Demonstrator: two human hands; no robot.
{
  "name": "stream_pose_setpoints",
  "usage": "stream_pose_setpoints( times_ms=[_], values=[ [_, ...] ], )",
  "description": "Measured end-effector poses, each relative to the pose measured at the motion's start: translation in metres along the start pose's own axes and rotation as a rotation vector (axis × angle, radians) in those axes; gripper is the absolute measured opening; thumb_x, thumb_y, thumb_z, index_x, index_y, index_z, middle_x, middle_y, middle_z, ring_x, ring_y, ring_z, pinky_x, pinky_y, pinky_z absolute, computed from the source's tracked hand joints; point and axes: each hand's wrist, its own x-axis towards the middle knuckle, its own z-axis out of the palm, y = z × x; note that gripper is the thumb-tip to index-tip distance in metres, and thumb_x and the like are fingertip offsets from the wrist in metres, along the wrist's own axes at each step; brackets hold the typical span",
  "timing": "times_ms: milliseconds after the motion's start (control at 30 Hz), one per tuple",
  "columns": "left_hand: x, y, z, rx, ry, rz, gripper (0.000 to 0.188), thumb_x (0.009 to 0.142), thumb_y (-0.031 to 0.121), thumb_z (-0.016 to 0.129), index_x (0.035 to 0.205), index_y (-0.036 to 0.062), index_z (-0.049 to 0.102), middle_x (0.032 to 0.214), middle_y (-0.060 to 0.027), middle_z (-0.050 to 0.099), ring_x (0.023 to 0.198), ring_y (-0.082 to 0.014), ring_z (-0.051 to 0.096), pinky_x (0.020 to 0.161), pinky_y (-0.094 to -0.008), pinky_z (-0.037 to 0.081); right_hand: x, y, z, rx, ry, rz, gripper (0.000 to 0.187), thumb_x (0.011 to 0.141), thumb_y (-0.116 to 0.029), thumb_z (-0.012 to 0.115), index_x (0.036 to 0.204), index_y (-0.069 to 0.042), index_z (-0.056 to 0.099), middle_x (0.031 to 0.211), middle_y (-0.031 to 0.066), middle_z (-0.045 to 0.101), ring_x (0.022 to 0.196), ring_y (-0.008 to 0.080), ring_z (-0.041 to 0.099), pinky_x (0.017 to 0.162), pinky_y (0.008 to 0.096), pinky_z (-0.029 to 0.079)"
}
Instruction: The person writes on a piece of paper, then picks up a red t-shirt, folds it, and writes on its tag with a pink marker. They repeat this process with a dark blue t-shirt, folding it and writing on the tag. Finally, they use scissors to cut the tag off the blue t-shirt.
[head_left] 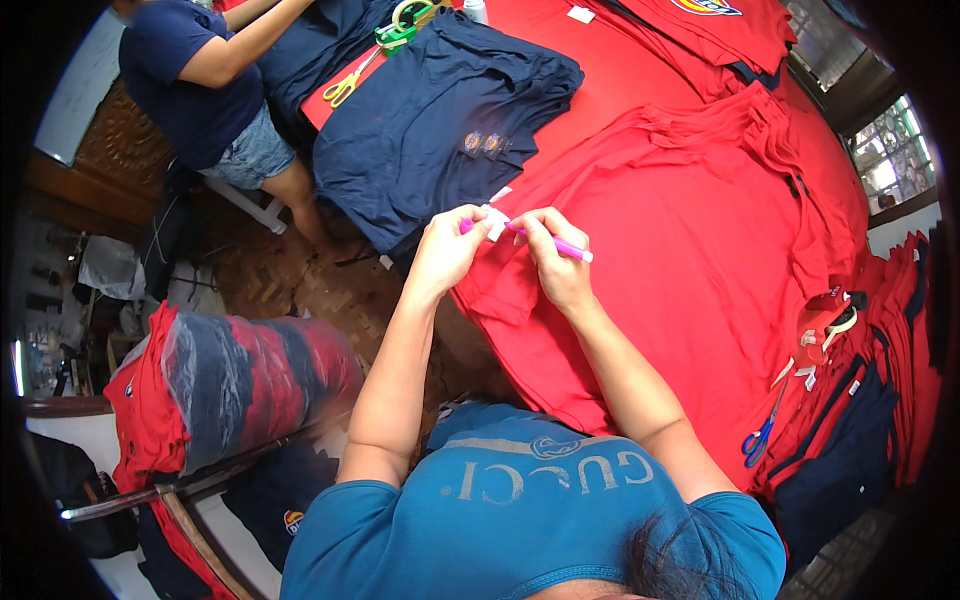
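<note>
Two bare hands are raised together over the near edge of a large red cotton garment that is spread flat across the table. A slim pink marker pen with a white tip is pinched between the fingers of the right hand, its barrel slanting down to the right across the knuckles. A small white tag is held closed between thumb and fingers of the left hand, touching the pen's upper end. Both forearms are bent upward from the lower edge, wrists nearly meeting. A folded navy blue shirt lies just beyond the hands. Blue-handled scissors rest well apart at the right, and yellow-handled scissors near a seated person.
</note>
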Motion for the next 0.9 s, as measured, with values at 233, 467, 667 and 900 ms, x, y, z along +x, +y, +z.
stream_pose_setpoints(
  times_ms=[233,467,667,900],
  values=[
    [-0.014,0.014,0.001,-0.114,-0.047,-0.001,0.016,0.095,0.011,0.058,0.098,-0.0006,0.067,0.079,0.0045,0.061,0.067,-0.0015,0.049,0.061,-0.0191,0.041,0.001,0.014,0.006,0.080,0.070,-0.015,0.018,0.099,-0.011,0.050,0.104,0.003,0.060,0.087,0.0073,0.064,0.075,0.0088,0.057,0.066,0.0233,0.045],
    [-0.051,0.021,0.029,0.159,-0.143,-0.047,0.019,0.093,0.013,0.060,0.103,-0.0004,0.068,0.074,0.0002,0.066,0.070,-0.0056,0.058,0.065,-0.0237,0.046,-0.015,0.021,0.006,0.179,0.059,0.013,0.036,0.100,-0.029,0.053,0.121,0.000,0.050,0.100,0.0080,0.058,0.072,0.0082,0.053,0.061,0.0208,0.044],
    [-0.015,-0.006,0.013,0.654,0.303,0.389,0.026,0.085,0.019,0.069,0.107,0.0063,0.064,0.086,-0.0128,0.058,0.080,-0.0320,0.063,0.073,-0.0414,0.052,-0.019,0.013,-0.015,0.297,0.049,0.125,0.025,0.102,-0.022,0.050,0.117,-0.003,0.054,0.091,0.0049,0.057,0.060,0.0037,0.047,0.054,0.0189,0.039],
    [0.010,-0.020,0.009,0.668,0.344,0.378,0.019,0.085,0.017,0.069,0.101,0.0059,0.068,0.080,-0.0098,0.062,0.077,-0.0245,0.065,0.070,-0.0372,0.051,-0.013,-0.005,-0.014,0.087,0.008,0.101,0.018,0.096,-0.016,0.056,0.105,-0.001,0.061,0.082,0.0029,0.063,0.058,0.0023,0.044,0.052,0.0183,0.036]
  ],
)
